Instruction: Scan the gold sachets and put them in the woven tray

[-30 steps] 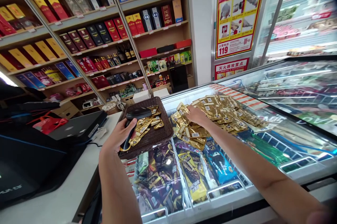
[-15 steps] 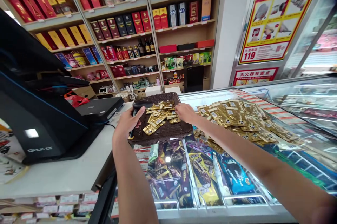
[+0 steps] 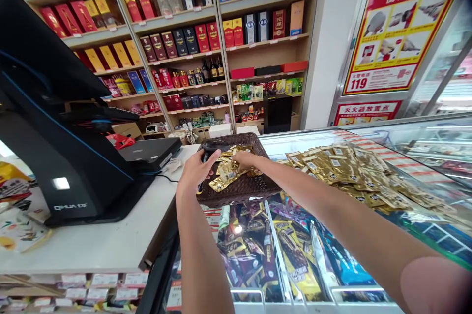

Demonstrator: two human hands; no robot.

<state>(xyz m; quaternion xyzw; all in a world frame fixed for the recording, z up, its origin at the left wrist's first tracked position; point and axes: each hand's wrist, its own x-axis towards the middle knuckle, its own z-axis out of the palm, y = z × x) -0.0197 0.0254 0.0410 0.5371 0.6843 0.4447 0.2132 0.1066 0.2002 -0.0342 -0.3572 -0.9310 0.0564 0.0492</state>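
Note:
My left hand point(image 3: 196, 172) is wrapped round the grip of a black barcode scanner point(image 3: 215, 145), its head over the left side of a dark brown woven basket point(image 3: 266, 183). Inside the basket lie several shiny gold packets point(image 3: 222, 178). My right hand point(image 3: 244, 160) reaches into them from the right, its fingers curled down and closed on a gold packet; the fingertips are partly hidden. A broad heap of similar gold packets point(image 3: 342, 169) with white barcode labels is spread on the glass freezer top point(image 3: 306, 144), right of the basket.
Wrapped ice creams point(image 3: 298, 260) show in the freezer below the basket. At left a black checkout machine point(image 3: 92, 166) stands on a white counter point(image 3: 110, 240), with a flat black box point(image 3: 151, 154) behind it. Shelves of boxed bottles point(image 3: 177, 41) line the back wall.
My right hand has moved left from the basket's right rim into the gold packets. My left hand still holds the scanner. The whole view has shifted, with things now further right.

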